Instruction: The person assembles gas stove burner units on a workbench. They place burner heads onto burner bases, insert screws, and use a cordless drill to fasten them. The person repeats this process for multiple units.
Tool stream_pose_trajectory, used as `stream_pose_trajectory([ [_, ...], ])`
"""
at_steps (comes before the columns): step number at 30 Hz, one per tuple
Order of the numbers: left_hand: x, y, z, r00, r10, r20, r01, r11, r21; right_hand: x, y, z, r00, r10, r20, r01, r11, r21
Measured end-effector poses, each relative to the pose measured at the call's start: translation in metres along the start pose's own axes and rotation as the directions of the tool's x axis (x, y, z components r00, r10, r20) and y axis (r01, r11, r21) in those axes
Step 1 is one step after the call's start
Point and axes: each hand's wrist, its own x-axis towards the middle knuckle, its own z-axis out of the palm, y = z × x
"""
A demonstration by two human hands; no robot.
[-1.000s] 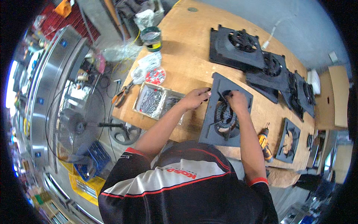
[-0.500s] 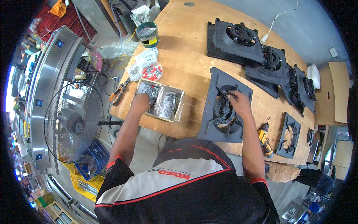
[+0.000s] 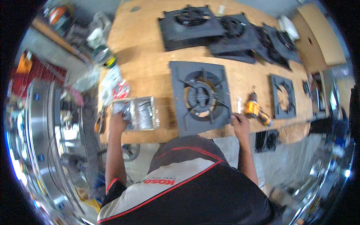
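A square black fan frame (image 3: 198,96) with a round grille lies flat on the wooden table (image 3: 150,56) in front of me. My right hand (image 3: 240,123) rests at its near right corner, close to a small white strip (image 3: 239,105); whether it grips anything I cannot tell. My left hand (image 3: 119,120) reaches into the left half of a clear plastic tray (image 3: 144,112) that holds small metal hardware, fingers curled down among the parts.
Several more black fan frames (image 3: 232,32) lie overlapped along the far side, one more (image 3: 284,96) at the right. An orange cordless drill (image 3: 257,110) lies right of my right hand. Bags, a tape roll (image 3: 105,56) and pliers sit at the table's left end. Large metal fan housing (image 3: 45,150) stands left.
My left hand left the fan frame and went to the hardware tray on the left. My right hand slid from the grille's centre to the frame's near right corner. The view shifted.
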Motion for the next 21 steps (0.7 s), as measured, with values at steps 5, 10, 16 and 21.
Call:
stream_pose_trajectory([
  [5, -0.015, 0.027, -0.043, 0.992, -0.026, -0.127, 0.007, 0.989, -0.151, 0.006, -0.035, 0.016, 0.997, -0.047, 0.058, 0.042, 0.997, 0.072],
  [10, -0.038, 0.149, -0.094, 0.985, 0.003, -0.173, -0.118, 0.744, -0.657, 0.005, -0.106, 0.032, 0.877, -0.409, 0.252, 0.403, 0.912, 0.079],
  [16, -0.064, 0.243, -0.071, 0.932, 0.362, 0.021, -0.097, 0.306, -0.947, 0.001, -0.157, 0.047, 0.708, -0.518, 0.481, 0.346, 0.847, 0.404],
  [21, -0.066, 0.272, -0.079, 0.865, 0.461, 0.196, -0.072, 0.502, -0.862, 0.013, -0.129, 0.025, 0.704, -0.483, 0.521, 0.369, 0.875, 0.313],
])
